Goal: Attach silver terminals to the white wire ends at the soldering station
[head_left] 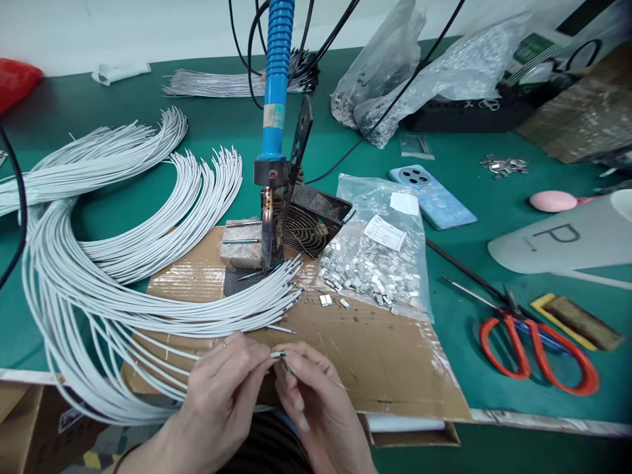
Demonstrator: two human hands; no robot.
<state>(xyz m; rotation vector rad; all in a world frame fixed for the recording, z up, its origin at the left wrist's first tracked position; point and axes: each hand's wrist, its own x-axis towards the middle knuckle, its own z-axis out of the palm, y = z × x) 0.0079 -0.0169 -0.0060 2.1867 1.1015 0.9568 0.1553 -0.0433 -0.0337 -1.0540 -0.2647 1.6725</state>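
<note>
Low in the middle, my left hand (pixel 224 382) pinches a white cable (pixel 276 355) close to its end. My right hand (pixel 316 395) meets it there, thumb and fingers closed at the cable's tip; a small dark piece shows between them, too small to name. Just beyond the hands lies a bundle of white cables (pixel 207 319), their tips pointing right. A soldering iron with a blue handle (pixel 277 79) stands tip down over a worn block (pixel 241 242). Small metal pieces (pixel 345 303) lie on the cardboard (pixel 355 355), by a clear bag (pixel 380 263) holding many more.
More cable bundles (pixel 99 164) curve across the left. A black fan (pixel 316 217) sits behind the iron. To the right are a phone (pixel 434 197), red-handled scissors (pixel 513 342), a yellow-edged pad (pixel 577 321), a white cup (pixel 563 230) and a pile of metal bits (pixel 503 166).
</note>
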